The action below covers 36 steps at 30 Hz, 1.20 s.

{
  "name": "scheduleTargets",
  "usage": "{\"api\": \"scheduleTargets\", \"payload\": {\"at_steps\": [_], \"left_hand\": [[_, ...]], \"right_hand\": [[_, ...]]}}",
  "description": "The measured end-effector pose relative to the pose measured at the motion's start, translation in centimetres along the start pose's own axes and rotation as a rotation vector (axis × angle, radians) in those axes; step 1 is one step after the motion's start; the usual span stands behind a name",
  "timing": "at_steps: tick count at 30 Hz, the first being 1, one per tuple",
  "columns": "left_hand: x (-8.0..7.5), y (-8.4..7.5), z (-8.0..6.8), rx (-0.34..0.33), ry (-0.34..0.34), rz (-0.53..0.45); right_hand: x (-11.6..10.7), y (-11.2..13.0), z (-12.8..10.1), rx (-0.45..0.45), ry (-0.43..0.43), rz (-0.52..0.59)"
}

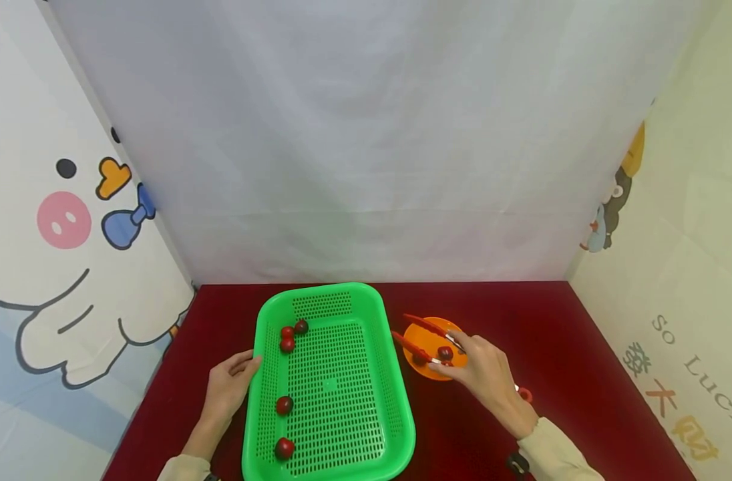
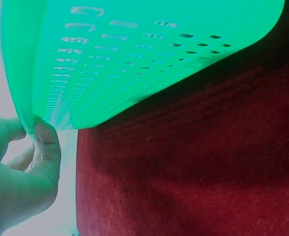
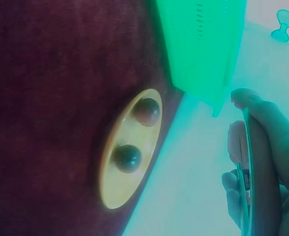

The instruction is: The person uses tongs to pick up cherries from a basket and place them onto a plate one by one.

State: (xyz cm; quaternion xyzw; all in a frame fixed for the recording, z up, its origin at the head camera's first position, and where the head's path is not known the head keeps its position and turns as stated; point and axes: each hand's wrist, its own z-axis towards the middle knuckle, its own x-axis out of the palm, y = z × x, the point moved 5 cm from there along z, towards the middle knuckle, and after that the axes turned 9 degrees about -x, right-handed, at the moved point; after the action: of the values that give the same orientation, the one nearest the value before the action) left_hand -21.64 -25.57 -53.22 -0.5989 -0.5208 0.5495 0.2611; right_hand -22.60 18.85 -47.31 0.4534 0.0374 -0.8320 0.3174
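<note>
The green perforated plastic basket (image 1: 330, 384) sits on the dark red cloth-covered counter (image 1: 558, 334), its near edge close to the counter's front; bare cloth lies open to the right. Just beside its right rim stands a small orange round plate (image 1: 417, 344) carrying two dark red round fruits (image 1: 445, 353). The left hand (image 1: 230, 384) grips the basket's left rim, thumb over the edge. The right hand (image 1: 486, 374) clasps red plastic tongs (image 1: 423, 327), whose tips reach over the plate.
</note>
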Motion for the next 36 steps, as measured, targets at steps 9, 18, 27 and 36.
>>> {"api": "scheduleTargets", "payload": {"at_steps": [9,18,27,36], "left_hand": [[-0.1,0.0,0.0,-0.005,-0.004,-0.004],[-0.1,-0.3,0.1,-0.010,0.009,0.000],[0.1,-0.5,0.3,-0.001,0.014,-0.010],[0.1,-0.6,0.1,0.012,0.018,-0.009]], "right_hand": [[0.1,1.8,1.6,-0.048,-0.004,0.050],[0.8,3.8,2.8,-0.062,0.058,0.085],[1.3,6.1,4.0,-0.174,0.056,0.110],[2.3,8.3,4.6,-0.227,0.182,0.095]]}}
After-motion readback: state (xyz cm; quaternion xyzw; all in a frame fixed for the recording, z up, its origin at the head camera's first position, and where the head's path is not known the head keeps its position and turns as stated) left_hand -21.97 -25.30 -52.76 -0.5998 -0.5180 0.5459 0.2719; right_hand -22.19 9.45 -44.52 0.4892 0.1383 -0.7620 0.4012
